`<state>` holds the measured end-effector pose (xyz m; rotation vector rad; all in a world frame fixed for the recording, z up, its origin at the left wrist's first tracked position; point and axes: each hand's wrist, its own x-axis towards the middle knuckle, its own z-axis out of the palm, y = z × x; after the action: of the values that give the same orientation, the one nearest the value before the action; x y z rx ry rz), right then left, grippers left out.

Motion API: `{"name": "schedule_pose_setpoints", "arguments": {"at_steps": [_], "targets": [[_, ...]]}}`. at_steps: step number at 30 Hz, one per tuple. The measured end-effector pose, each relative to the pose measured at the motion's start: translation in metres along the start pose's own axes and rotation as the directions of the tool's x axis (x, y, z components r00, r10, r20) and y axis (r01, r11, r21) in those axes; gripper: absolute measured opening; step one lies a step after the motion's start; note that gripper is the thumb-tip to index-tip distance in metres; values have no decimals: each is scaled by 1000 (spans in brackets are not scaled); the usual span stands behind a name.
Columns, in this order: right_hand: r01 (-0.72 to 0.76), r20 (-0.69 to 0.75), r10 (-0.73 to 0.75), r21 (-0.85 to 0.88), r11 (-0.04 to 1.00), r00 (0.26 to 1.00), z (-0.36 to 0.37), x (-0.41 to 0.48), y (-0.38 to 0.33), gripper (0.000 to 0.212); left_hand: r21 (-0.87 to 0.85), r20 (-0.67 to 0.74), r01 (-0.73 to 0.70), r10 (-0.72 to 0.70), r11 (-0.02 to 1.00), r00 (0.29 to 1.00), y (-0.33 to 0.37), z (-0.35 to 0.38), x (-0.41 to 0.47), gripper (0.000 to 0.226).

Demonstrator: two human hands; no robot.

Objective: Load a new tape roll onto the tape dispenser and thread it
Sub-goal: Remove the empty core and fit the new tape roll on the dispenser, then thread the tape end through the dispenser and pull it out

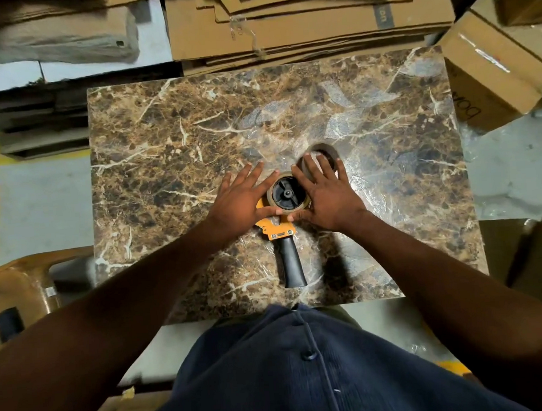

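While I look down from the head camera, I see a brown marble-patterned tabletop (169, 142) wrapped in clear plastic film, and both of my bare hands are spread flat over the work at its middle. An orange metal tape dispenser with a black plastic handle (286, 236) lies on its side on the table, handle pointing toward my body. A brown roll of packing tape (290, 205) sits on the dispenser's black hub — the hub's spokes show through the roll's centre.

My left hand (242, 201) is open, fingers splayed on the table just left of the roll, its thumb pressing against the roll's near left edge. My right hand (328, 196) is also open, fingers splayed to the right of the roll, thumb touching the roll's near right edge. The two thumbs nearly meet over the dispenser's orange frame; neither hand is closed around anything.

Just beyond my right fingertips lies an empty brown cardboard tape core (327, 151), partly hidden by those fingers. Loose scraps of clear tape (347, 116) are stuck to the far right part of the tabletop.

Flattened cardboard sheets (308, 16) are stacked past the far edge — a closed cardboard box (494, 71) stands to the right. My dark blue buttoned shirt (307, 373) fills the bottom.
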<state>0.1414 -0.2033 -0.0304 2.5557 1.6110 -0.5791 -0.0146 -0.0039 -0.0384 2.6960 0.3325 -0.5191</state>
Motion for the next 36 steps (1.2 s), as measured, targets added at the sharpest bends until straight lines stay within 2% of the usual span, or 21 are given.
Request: {"name": "schedule_pose_setpoints", "arguments": {"at_steps": [8,15,18,20,23,25,28,30,33,34,36], "targets": [[-96,-17,97,34,995,995,7,-8,-16,117,97,80,-26,18,995,997,-2,-14,9,86],[-205,47,207,-46,978,977,-2,-11,-41,118,268,116,-172,146,948,983,-10,-35,23,85],[-221,46,226,-81,972,973,-6,-13,-47,119,312,77,-188,173,931,982,-12,-39,23,85],[-242,45,247,-97,965,968,-7,-16,-50,121,292,31,-142,139,946,990,-12,-41,18,88],[-299,42,302,-66,952,953,-9,-18,-55,121,110,-106,10,2,994,994,-13,-37,4,89],[-337,13,337,-3,942,942,-12,-16,-56,110,-167,-249,116,-155,979,956,-16,-27,-9,79],[-266,-104,279,128,955,955,-18,-12,-48,69,-605,-327,178,-445,776,834,-17,-8,-33,62],[-131,-153,154,150,980,976,-20,-7,-38,51,-723,-288,215,-569,657,771,-13,2,-46,55],[22,-159,-1,126,992,987,-24,4,-35,52,-839,-110,261,-619,477,778,-5,17,-57,47],[68,-156,-49,119,991,987,-26,10,-38,52,-853,-61,279,-614,442,787,-1,20,-58,48],[184,-126,-173,84,979,977,-33,22,-47,56,-848,-27,307,-613,433,790,6,26,-58,48]]}}
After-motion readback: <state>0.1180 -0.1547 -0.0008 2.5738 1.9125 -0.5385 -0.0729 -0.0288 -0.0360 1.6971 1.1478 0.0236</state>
